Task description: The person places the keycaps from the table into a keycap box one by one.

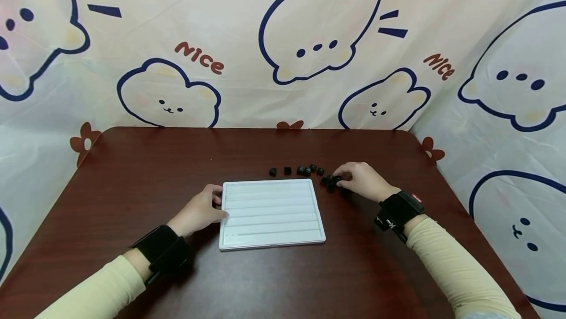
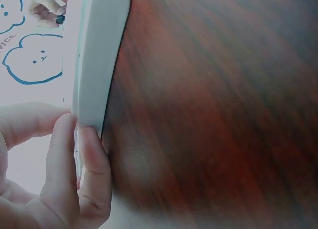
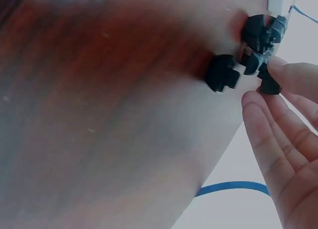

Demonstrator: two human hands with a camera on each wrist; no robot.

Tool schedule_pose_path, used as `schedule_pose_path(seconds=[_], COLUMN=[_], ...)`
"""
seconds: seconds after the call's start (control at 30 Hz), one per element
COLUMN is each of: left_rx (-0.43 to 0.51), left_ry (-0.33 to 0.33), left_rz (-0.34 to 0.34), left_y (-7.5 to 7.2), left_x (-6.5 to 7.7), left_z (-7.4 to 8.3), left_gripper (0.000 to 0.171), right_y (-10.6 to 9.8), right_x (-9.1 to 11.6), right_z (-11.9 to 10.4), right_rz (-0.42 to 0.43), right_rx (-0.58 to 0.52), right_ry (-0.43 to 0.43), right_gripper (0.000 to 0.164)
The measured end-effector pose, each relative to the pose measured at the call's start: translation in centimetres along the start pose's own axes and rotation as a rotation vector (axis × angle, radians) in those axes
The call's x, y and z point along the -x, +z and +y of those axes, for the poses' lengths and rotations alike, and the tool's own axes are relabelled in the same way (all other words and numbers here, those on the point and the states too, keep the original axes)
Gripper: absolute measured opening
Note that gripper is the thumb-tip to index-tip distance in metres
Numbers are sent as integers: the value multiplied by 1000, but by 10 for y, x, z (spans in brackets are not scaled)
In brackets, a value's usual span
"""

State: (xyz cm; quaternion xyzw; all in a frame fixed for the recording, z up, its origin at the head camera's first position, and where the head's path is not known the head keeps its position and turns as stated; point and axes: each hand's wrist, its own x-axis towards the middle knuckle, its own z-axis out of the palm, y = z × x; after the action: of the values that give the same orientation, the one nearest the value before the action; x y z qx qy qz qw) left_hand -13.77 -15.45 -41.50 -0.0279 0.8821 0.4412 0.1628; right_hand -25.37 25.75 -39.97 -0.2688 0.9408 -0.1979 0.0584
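Observation:
A flat white ridged board (image 1: 271, 213) lies on the brown table, its long grooves running left to right. My left hand (image 1: 199, 212) holds its left edge, thumb at the top side and fingers bent along the border. In the left wrist view the fingertips pinch the board's pale rim (image 2: 99, 65). Beyond the board's far right corner, my right hand (image 1: 364, 180) is at a cluster of small black blocks (image 1: 330, 187). Between its thumb and fingers it pinches one small black block (image 3: 269, 83), right beside the others. A separate black block with a stubby prong (image 3: 222, 73) lies nearby.
More small black blocks (image 1: 287, 170) are scattered in a loose row behind the board. The brown table (image 1: 274, 284) reaches back to a white curtain (image 1: 247, 98) printed with cartoon animals. Both wrists wear black bands (image 1: 400, 208).

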Motion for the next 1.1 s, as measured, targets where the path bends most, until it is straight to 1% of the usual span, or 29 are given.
schedule_pose_path(seconds=[0.27, 0.5, 0.83, 1.1], left_rx=[-9, -12, 19, 44], left_ry=[14, 23, 40, 41], left_rz=[-3, -9, -14, -11], left_y=[1, 2, 2, 2], left_x=[4, 8, 5, 1], left_z=[-3, -6, -4, -3], left_gripper=[67, 69, 69, 69], right_y=[-3, 1, 7, 13], right_x=[-6, -20, -38, -57], right_z=[-15, -36, -67, -90], right_rz=[-12, -29, -65, -88], right_rx=[-13, 12, 0, -5], right_ry=[-34, -86, -135, -225], right_gripper=[23, 24, 25, 23])
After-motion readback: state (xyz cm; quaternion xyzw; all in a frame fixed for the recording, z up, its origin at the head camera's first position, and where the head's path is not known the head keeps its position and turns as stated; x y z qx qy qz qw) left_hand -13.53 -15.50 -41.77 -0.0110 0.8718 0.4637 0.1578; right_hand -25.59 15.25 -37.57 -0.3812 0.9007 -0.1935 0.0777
